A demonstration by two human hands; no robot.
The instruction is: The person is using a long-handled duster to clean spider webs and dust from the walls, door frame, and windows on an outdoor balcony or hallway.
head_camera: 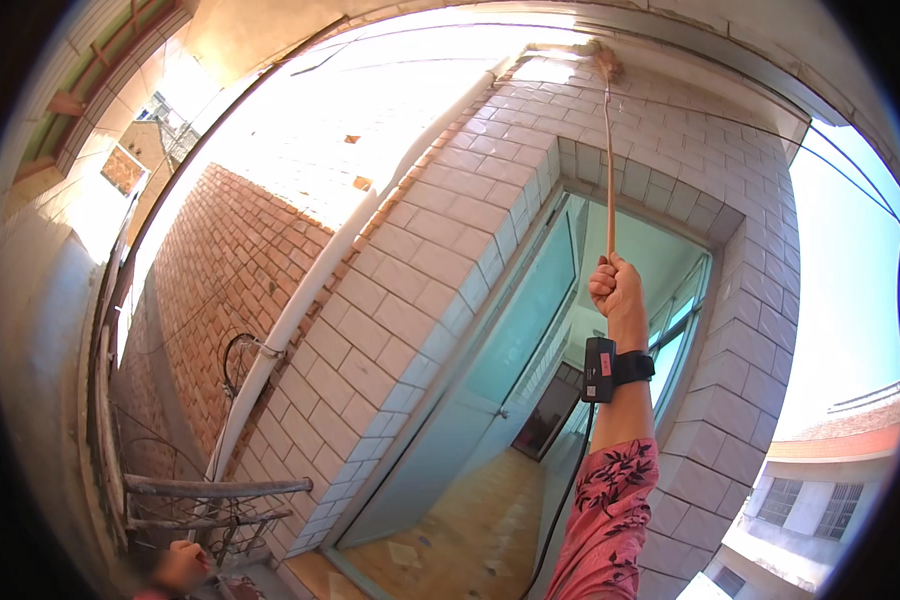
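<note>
My right hand (616,285) is raised in front of the doorway, closed around a long thin wooden stick (610,180). The stick points up the tiled wall. At its far end a brownish bushy head (607,61) meets the top of the wall, beside the bend of a white pipe; what the head is made of cannot be told. A black device is strapped to my right wrist, with a cable hanging down. Low at the left is my left hand (184,566), partly blurred, near a wooden-railed frame (217,487). Whether it holds anything cannot be told.
An open turquoise door (487,375) stands in the tiled doorway over a tan floor. A white drainpipe (322,277) runs down beside the tiled wall (390,300), near a brick wall (240,247). Thin wires (720,116) cross overhead. A wire coil (240,360) hangs by the pipe.
</note>
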